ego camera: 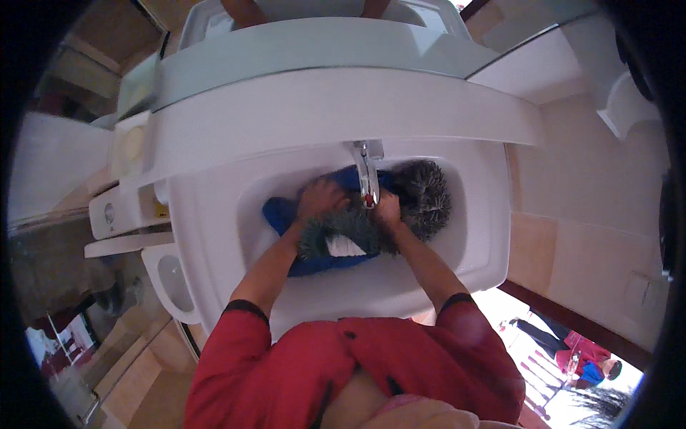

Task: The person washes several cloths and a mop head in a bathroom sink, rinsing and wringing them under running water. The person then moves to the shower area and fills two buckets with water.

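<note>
A grey shaggy textile [426,201] with blue cloth parts [332,264], resembling mop heads, lies bunched in a white washbasin [477,268]. My left hand [323,198] presses on it left of the chrome faucet [367,177], fingers partly spread. Close to the faucet's spout, my right hand [387,210] is curled over the grey fibres, its fingers partly hidden. A white patch [344,246] shows among the fibres between my forearms. Whether water runs from the spout cannot be told.
A white ledge [343,107] runs behind the basin beneath a mirror [321,45]. To the left stands a toilet [171,281]. A tiled wall [568,177] rises at the right. Beyond an opening at lower right is another person in red [584,351].
</note>
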Tool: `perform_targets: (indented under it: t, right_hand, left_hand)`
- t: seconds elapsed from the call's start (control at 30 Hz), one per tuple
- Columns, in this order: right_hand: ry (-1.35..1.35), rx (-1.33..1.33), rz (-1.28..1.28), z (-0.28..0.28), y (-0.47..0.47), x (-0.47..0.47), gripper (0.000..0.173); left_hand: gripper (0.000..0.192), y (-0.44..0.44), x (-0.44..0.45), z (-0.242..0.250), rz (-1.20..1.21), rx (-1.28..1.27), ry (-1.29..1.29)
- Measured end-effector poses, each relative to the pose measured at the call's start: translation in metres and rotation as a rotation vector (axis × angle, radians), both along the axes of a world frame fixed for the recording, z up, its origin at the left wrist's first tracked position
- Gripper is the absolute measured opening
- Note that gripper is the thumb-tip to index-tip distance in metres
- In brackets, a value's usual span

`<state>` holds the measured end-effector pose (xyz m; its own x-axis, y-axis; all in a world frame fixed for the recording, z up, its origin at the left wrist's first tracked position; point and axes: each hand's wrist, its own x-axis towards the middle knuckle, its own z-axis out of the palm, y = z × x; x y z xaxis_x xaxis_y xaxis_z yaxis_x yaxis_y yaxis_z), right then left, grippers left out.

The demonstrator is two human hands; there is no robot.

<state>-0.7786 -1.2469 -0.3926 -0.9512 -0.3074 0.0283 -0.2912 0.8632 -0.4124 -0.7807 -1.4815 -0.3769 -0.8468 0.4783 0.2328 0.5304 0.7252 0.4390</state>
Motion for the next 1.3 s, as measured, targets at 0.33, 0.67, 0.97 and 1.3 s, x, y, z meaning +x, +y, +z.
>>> perform_targets:
  t: [0.33, 0.67, 0.97, 1.3]
  right_hand:
    - [0.111, -0.228, 0.238, 0.157, 0.053, 0.033, 0.057]
    - [-0.218, 0.312, 0.273, 0.107, 0.041, 0.029, 0.066]
    - [-0.245, 0.086, 0.089, 0.125, 0.018, -0.019, 0.054]
    - [-0.097, -0.297, -0.002, 0.186, 0.113, -0.017, 0.066]
  left_hand:
    - [0.022, -0.077, 0.044, 0.146, 0.383, -0.035, -0.169]
    - [0.065, 0.027, 0.082, 0.119, 0.3, -0.197, -0.175]
    - [0.043, 0.025, 0.011, 0.097, 0.214, -0.29, -0.113]
    - [0.042, -0.016, 0.031, 0.153, 0.207, 0.332, -0.544]
